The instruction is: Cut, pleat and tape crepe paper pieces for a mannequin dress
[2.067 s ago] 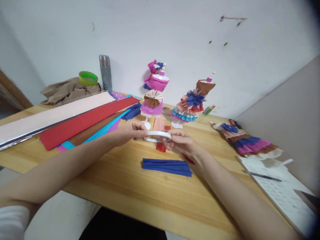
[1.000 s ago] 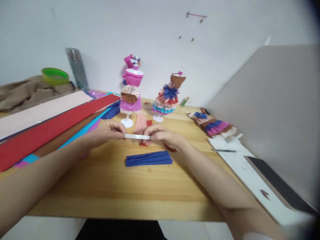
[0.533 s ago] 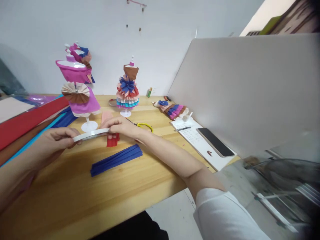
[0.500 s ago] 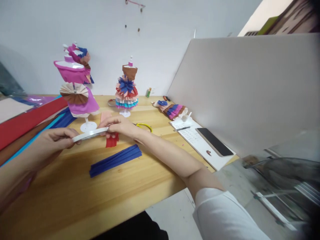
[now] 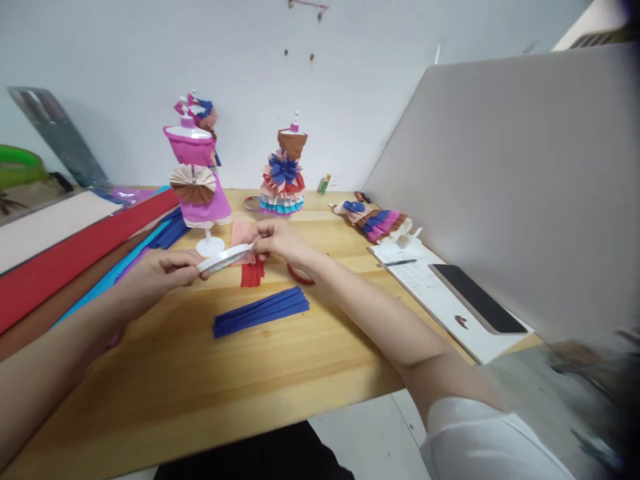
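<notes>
Between my two hands, above the table, is a thin roll of white tape (image 5: 226, 259), seen nearly edge-on. My left hand (image 5: 173, 268) pinches its left end between thumb and fingers. At its right end the fingers of my right hand (image 5: 273, 240) are closed on the rim. Just below the hands lies a stack of blue crepe paper strips (image 5: 263, 311). A small red crepe piece (image 5: 253, 274) and a pale pink piece (image 5: 241, 231) lie behind the roll, partly covered by it and my right hand.
Dressed mini mannequins stand at the back: one pink (image 5: 193, 187), one with ruffles (image 5: 283, 170), another behind the pink one. A paper dress (image 5: 373, 220) lies right, near a phone (image 5: 477, 299) on a white board. Long crepe sheets (image 5: 90, 260) cover the left. Scissors (image 5: 301, 275) show under my right forearm.
My view has turned left, so everything sits further right in the picture. Both hands still hold the roll of tape between them, with little change in grip.
</notes>
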Tool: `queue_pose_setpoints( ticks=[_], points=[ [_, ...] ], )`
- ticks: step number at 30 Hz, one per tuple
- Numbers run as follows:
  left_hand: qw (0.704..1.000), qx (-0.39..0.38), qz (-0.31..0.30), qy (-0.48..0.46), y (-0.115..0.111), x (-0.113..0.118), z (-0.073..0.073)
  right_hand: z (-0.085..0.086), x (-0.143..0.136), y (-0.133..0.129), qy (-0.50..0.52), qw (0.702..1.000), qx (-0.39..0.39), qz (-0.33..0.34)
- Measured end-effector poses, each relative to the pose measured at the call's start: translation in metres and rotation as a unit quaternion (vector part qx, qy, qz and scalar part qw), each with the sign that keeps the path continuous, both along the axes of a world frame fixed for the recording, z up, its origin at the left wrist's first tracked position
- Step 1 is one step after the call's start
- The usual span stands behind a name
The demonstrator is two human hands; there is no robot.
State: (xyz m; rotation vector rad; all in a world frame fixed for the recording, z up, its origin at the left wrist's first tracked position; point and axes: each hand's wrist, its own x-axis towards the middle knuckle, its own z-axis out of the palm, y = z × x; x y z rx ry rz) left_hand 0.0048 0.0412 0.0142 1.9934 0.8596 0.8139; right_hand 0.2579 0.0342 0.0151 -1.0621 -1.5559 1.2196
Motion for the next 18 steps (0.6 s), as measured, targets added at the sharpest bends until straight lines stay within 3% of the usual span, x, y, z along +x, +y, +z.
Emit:
queue_pose_setpoints(
  ticks=[3,7,12,18],
  points=[
    [0.99,-0.048,-0.024,-0.132,-0.004,-0.001,0.001,-0.004,0.007,0.005,0.042,0.998,-0.028,-0.036],
    [0.945,-0.127,-0.084,-0.291,-0.013,0.001,0.005,-0.009,0.012,0.009,0.022,0.999,-0.039,-0.032],
    [0.914,-0.175,-0.096,-0.352,-0.017,0.003,0.009,-0.017,0.005,0.008,-0.031,0.998,-0.057,0.005],
    [0.915,-0.15,-0.077,-0.366,-0.02,0.002,0.016,-0.013,0.0,0.002,-0.101,0.992,-0.063,0.036]
  ],
)
